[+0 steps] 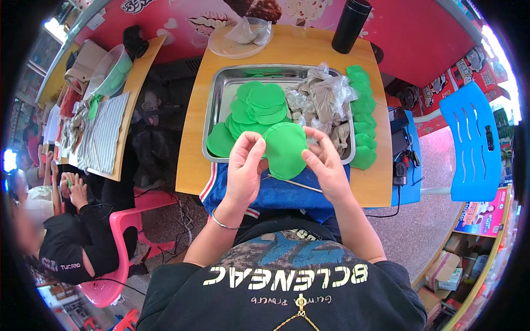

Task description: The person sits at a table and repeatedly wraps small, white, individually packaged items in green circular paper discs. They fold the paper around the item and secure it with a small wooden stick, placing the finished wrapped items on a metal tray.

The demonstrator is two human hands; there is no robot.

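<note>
A green rounded piece of cloth-like material point(285, 151) is stretched upright between my two hands, over the near edge of a metal tray point(211, 105). My left hand point(244, 165) pinches its left edge between thumb and fingers. On the opposite edge, the thumb and fingers of my right hand point(327, 165) grip it. Behind it in the tray lie a loose pile of flat green pieces point(265, 96) and several clear plastic bags point(326, 99) with greyish-brown contents. Below my hands, a thin pale stick point(302, 186) rests on blue cloth point(237, 185).
Overlapping green pieces point(362, 124) line the wooden table's right side. A shallow plastic bowl point(221, 48) and black bottle point(351, 27) stand at the far edge. A blue chair point(464, 182) is at right. At left, a co-worker's hands point(77, 190) show near a pink chair point(118, 237).
</note>
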